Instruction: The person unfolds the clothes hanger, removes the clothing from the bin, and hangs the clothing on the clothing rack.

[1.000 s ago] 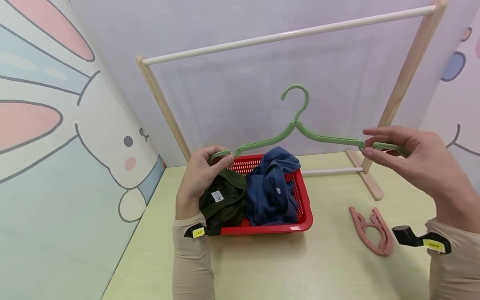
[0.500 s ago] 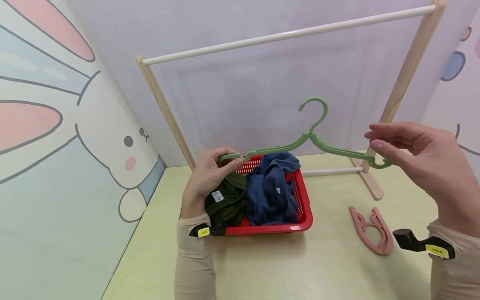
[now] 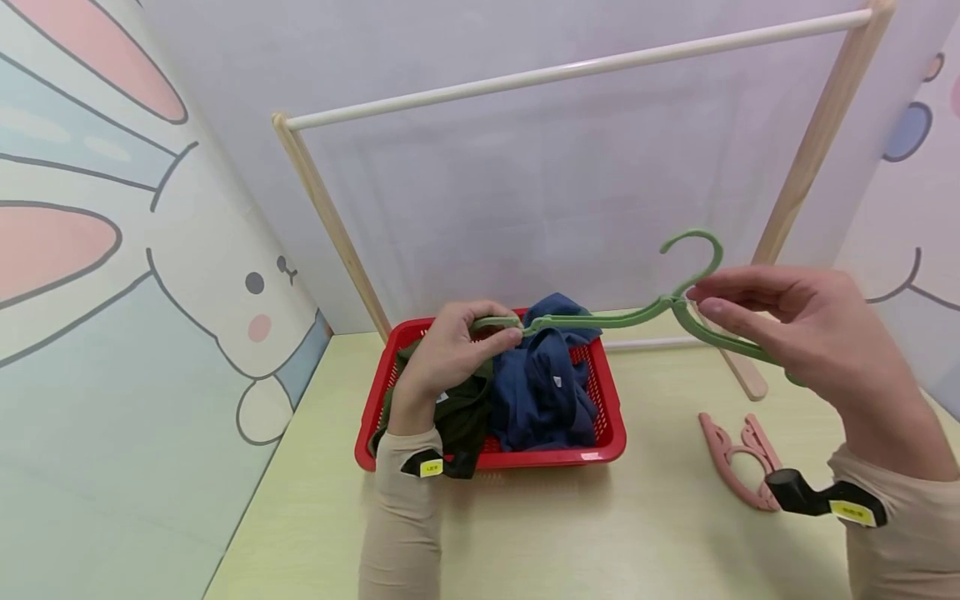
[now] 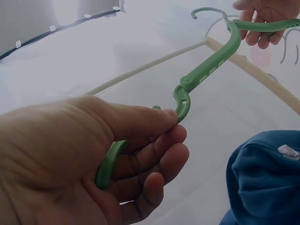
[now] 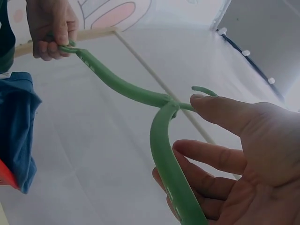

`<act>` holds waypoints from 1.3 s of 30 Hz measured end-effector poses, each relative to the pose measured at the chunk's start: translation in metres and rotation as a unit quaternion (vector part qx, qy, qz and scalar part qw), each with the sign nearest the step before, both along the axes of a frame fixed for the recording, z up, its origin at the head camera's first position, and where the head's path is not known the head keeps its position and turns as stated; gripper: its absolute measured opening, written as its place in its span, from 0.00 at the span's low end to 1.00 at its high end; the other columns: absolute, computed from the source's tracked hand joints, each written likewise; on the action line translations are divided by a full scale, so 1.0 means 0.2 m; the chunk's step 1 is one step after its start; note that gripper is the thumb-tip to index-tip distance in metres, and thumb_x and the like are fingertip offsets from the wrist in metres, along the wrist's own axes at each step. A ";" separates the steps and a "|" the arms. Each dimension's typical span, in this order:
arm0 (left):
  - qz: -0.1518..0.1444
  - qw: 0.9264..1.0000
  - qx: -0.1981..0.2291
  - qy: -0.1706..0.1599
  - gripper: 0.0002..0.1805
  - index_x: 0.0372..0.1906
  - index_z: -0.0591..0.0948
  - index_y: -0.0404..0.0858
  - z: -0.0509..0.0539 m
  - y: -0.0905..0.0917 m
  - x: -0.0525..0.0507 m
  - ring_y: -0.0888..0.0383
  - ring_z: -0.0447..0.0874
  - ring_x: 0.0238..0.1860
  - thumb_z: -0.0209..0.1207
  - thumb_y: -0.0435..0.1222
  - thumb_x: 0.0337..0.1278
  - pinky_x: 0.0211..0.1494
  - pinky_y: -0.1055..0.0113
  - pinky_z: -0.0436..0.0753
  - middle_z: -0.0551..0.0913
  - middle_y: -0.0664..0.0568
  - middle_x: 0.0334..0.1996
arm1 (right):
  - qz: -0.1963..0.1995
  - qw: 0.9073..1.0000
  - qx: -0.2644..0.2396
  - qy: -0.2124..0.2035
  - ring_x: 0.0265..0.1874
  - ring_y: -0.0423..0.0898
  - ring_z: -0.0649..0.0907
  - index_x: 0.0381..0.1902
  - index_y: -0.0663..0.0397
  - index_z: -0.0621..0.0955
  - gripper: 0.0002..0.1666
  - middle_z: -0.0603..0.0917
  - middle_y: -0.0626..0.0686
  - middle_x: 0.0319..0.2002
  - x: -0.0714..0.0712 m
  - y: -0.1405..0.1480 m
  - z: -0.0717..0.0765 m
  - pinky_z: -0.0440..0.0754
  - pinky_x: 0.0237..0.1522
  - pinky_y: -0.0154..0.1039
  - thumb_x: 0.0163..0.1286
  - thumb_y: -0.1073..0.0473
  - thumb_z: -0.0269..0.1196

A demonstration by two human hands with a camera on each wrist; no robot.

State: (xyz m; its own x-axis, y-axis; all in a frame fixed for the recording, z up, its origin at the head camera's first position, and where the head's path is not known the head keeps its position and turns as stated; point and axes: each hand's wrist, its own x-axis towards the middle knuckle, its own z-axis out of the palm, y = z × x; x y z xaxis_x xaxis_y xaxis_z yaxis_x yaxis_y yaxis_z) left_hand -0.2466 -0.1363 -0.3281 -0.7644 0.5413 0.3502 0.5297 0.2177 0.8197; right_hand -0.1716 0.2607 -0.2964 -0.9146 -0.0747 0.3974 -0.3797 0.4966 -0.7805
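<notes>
A green clothes hanger (image 3: 615,319) is held up in front of me, unfolded, its hook at the top right. My left hand (image 3: 450,354) pinches one end of it between thumb and fingers, and the tip curls back into the palm in the left wrist view. Around the hanger's middle, below the hook, is my right hand (image 3: 817,333). Its thumb and fingers (image 5: 211,152) stand apart there, and whether they touch the hanger is unclear. Below the hanger, a red basket (image 3: 611,408) holds a dark green garment (image 3: 465,417) and a blue garment (image 3: 540,392).
A pink folded hanger (image 3: 738,462) lies on the table (image 3: 562,533) at the right, under my right wrist. Behind the basket stands a rack with a white bar (image 3: 585,71) and wooden posts (image 3: 810,150). A wall with a cartoon rabbit (image 3: 217,275) is on the left.
My right hand let go of the hanger's right end and shifted to its middle near the hook. My left hand moved right with the hanger, which now tilts down at the right.
</notes>
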 end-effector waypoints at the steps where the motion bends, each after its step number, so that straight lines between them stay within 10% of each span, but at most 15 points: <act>1: -0.002 1.000 -0.003 0.001 0.06 0.51 0.90 0.34 0.00 0.01 0.00 0.51 0.88 0.41 0.67 0.32 0.79 0.45 0.64 0.88 0.90 0.43 0.42 | 0.003 1.000 0.003 0.001 0.38 0.37 0.90 0.57 0.52 0.93 0.14 0.95 0.43 0.45 0.00 -0.01 0.00 0.82 0.33 0.25 0.76 0.64 0.75; 12: -0.009 1.000 -0.007 0.002 0.08 0.53 0.90 0.35 -0.01 0.07 0.00 0.50 0.86 0.39 0.68 0.33 0.78 0.42 0.61 0.87 0.89 0.48 0.42 | -0.002 0.999 0.033 -0.015 0.43 0.39 0.90 0.48 0.46 0.95 0.06 0.93 0.33 0.54 0.00 -0.04 -0.01 0.83 0.36 0.29 0.75 0.57 0.77; 39: -0.011 1.000 0.005 -0.001 0.07 0.52 0.90 0.35 -0.02 0.11 0.01 0.41 0.90 0.44 0.69 0.33 0.77 0.50 0.64 0.91 0.90 0.48 0.44 | -0.026 0.999 0.030 0.002 0.33 0.41 0.88 0.46 0.48 0.96 0.06 0.95 0.43 0.37 0.03 -0.04 0.00 0.82 0.33 0.29 0.73 0.59 0.79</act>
